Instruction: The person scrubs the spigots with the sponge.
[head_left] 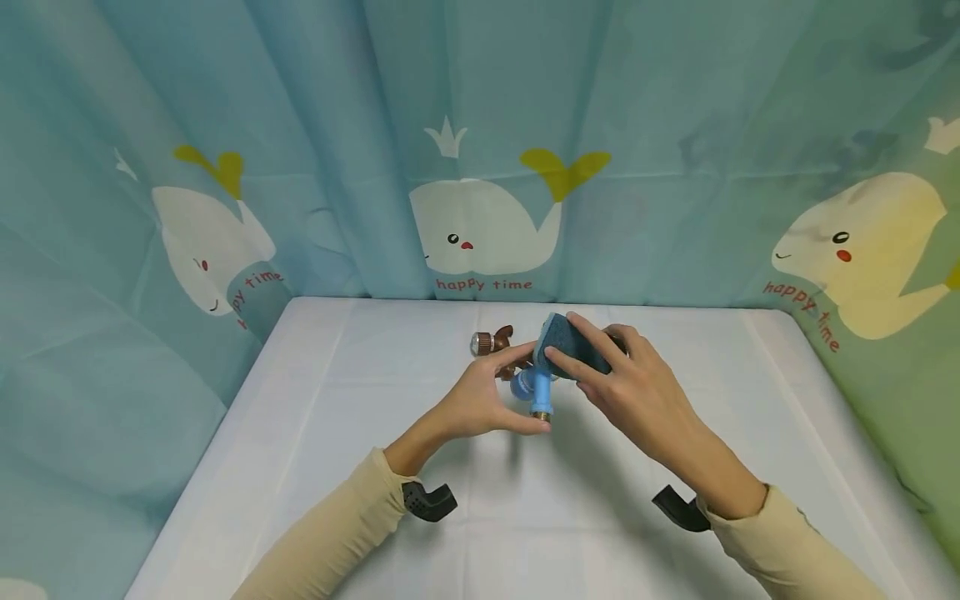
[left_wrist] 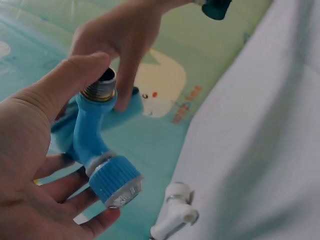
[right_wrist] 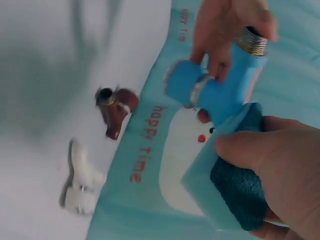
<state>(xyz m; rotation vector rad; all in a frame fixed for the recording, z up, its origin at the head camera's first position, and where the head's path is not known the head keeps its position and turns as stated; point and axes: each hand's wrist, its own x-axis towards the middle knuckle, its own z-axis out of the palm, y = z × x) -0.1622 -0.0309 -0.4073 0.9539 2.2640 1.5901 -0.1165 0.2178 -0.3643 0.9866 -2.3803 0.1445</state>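
Observation:
My left hand (head_left: 478,400) grips a blue plastic tap (head_left: 542,390), raised over the table. In the left wrist view the thumb lies at the tap's threaded metal end, while the other fingers reach behind its ribbed blue knob (left_wrist: 115,180). A dark teal sponge (head_left: 576,346) with a paler layer is pinched in my right hand (head_left: 641,392). The right wrist view has the sponge against the end of the blue tap away from the thread. Part of the tap is hidden by the sponge in the head view.
Behind the left hand, a brown tap (head_left: 483,342) lies on the white-covered table (head_left: 360,400). A white tap (right_wrist: 82,180) lies near it. A blue-green curtain (head_left: 330,217) printed with whales hangs along the table's back and sides.

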